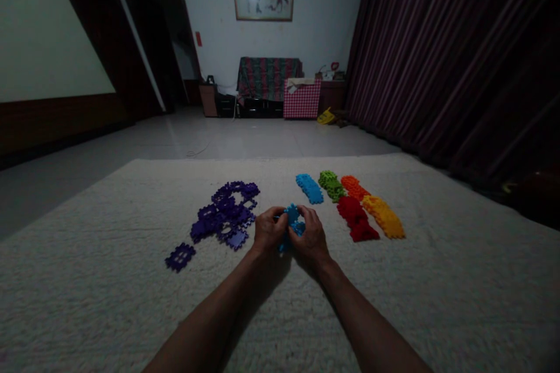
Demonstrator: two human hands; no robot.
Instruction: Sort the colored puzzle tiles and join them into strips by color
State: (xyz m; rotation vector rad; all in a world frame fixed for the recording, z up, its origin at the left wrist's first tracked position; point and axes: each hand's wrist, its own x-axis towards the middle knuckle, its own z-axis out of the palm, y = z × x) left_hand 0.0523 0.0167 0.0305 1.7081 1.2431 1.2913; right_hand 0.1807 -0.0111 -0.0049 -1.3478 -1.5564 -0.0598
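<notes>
Between my two hands are light blue interlocking plastic tiles [291, 213] with notched edges, partly covered by my fingers. My left hand [269, 230] is closed on their left side, thumb pressed near the middle. My right hand [312, 237] grips the right side, with its fingers curled over the top. To the left spreads a loose pile of dark purple notched tiles [225, 213]; one purple tile [179, 257] lies apart, nearer to me. Just beyond my right hand rests a row of overlapping light blue tiles [310, 188].
On the right lie stacked rows of green tiles [331, 185], orange tiles [354, 187], red tiles [356, 218] and yellow tiles [385, 217]. Everything sits on a pale textured mat [131, 303]. Farther off are a cloth-covered cabinet [269, 78] and a long dark curtain [420, 58].
</notes>
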